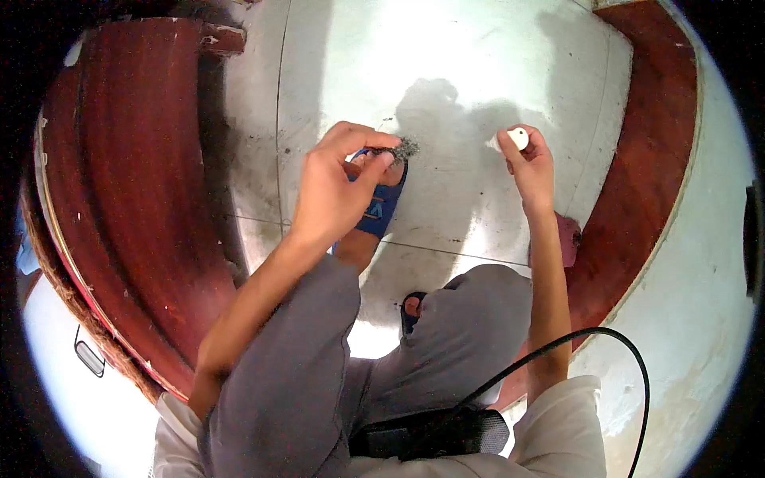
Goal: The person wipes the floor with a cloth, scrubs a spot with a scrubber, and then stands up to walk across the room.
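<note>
My left hand (pixel 331 187) pinches a dark, tangled, fuzzy clump (pixel 408 148) between thumb and fingers, over my blue sandal (pixel 386 199). Loose strands stick out past the fingertips. Across from it, my right hand (pixel 532 169) is closed around a small white tool (pixel 519 139). Its rounded end has a small dark hole, and a pale, frayed-looking part shows at the thumb side; the rest is hidden in the fingers. A gap of bare floor lies between the two hands.
Pale floor slabs (pixel 446 191) with dark specks lie below. A dark red wooden piece (pixel 143 159) stands at left, and a red-brown border (pixel 653 135) runs along the right. A maroon object (pixel 567 239) sits by my right forearm. A black cable (pixel 613 333) loops from my lap.
</note>
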Demonstrator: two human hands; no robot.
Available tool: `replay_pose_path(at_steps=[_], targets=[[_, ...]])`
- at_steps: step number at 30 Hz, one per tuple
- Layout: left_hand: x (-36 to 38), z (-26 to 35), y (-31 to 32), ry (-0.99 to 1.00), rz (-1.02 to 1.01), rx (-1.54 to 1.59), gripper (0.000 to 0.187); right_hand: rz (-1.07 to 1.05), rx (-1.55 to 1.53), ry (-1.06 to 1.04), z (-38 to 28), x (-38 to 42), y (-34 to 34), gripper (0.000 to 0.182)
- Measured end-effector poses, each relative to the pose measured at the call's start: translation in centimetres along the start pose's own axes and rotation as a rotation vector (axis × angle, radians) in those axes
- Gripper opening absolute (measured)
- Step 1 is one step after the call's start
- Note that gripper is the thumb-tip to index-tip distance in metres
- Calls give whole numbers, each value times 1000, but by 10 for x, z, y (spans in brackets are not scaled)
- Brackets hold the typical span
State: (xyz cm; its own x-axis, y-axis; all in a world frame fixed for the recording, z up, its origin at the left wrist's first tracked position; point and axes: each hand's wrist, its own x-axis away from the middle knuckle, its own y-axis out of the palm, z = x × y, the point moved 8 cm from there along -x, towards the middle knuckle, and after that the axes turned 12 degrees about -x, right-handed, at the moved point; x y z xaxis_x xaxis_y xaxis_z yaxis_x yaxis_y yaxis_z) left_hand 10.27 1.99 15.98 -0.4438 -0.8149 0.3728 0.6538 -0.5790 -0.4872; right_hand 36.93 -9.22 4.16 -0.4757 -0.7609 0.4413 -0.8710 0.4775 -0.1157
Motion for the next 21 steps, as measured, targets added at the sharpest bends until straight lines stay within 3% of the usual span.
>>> replay_pose_path(at_steps=[4,7,8,15,18,21], targets=[[-21,-6,-20,79,170,-122,18,67,-238,85,-35,1,20,22],[-39,2,-29,331,312,-536,19,-37,-374,14,-45,-5,38,24],[-39,1,-28,324,313,-539,19,-43,-375,18,-47,-4,41,24],[-33,48,3,341,54,-67,35,-268,-466,85,-80,22,71,28],[-30,56,8,475,2,-60,30,-395,-466,104,-89,33,79,30],[-31,50,7,355,-7,3,20,-465,-430,149,-92,39,88,27]])
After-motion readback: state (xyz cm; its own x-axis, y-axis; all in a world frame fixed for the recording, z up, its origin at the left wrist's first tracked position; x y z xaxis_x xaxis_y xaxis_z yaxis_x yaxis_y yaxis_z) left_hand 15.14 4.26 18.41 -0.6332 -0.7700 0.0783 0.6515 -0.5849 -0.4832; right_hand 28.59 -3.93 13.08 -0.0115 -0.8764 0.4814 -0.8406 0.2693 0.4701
